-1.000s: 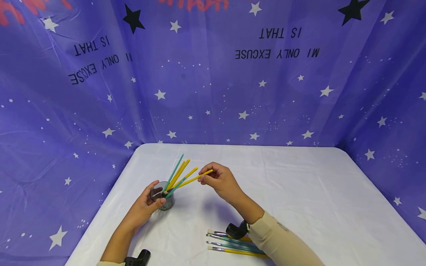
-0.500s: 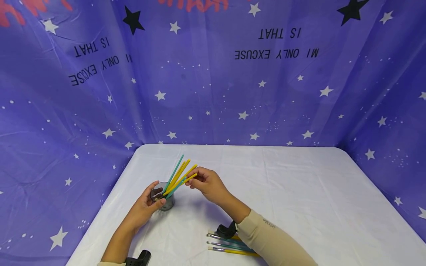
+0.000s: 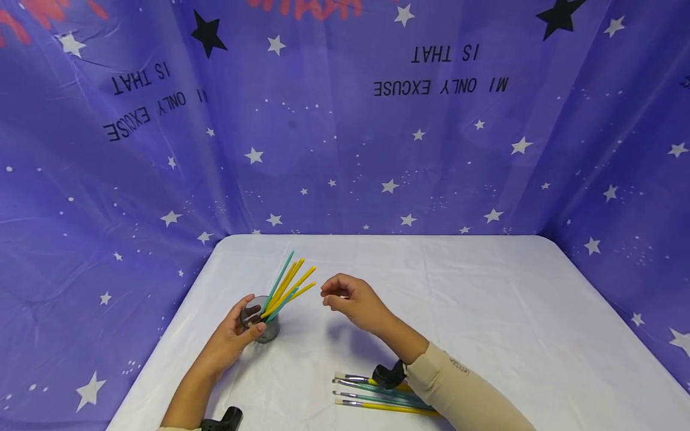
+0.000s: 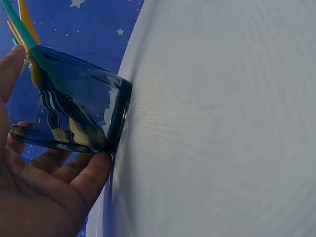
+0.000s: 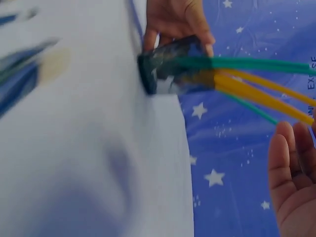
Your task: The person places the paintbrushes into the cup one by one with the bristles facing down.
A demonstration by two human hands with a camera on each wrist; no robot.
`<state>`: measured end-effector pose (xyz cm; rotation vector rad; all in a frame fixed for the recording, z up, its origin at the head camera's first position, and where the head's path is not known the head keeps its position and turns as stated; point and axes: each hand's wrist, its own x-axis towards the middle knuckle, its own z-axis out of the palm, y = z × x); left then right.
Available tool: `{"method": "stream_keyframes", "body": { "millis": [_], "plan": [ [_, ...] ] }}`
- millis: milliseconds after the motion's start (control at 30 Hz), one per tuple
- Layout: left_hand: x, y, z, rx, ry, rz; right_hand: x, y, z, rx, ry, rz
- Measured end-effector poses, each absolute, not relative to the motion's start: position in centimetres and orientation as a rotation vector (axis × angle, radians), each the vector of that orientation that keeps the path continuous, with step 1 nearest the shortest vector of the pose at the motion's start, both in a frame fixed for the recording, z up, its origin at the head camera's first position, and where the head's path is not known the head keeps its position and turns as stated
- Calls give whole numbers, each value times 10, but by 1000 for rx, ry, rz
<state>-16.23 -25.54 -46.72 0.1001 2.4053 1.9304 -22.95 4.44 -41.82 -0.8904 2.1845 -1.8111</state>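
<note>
A dark see-through glass (image 3: 268,333) stands on the table at the left, and several paintbrushes (image 3: 288,284) lean in it with their yellow and teal handles up. My left hand (image 3: 229,342) holds the glass around its side, thumb near the rim. In the left wrist view, pale bristles show through the wall of the glass (image 4: 101,86), low down. Just right of the handles, my right hand (image 3: 357,304) hovers above the table with loosely bent fingers and nothing in them. The right wrist view shows its fingers (image 5: 280,163) apart from the handles.
Several more paintbrushes (image 3: 377,396), yellow and teal, lie side by side near the table's front, partly under the right forearm. A white cloth covers the table (image 3: 485,311). Purple star-printed curtains (image 3: 345,149) stand at the back and sides.
My right hand carried a yellow paintbrush left into the glass, let it go, and drew back to the right. My left hand has stayed on the glass.
</note>
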Motion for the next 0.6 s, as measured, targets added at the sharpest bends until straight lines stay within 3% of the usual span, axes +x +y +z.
{"method": "stream_keyframes", "body": {
  "millis": [600],
  "plan": [
    [-164, -256, -468, 103, 2421, 1918, -209, 171, -434, -893, 2466, -1369]
  ]
}}
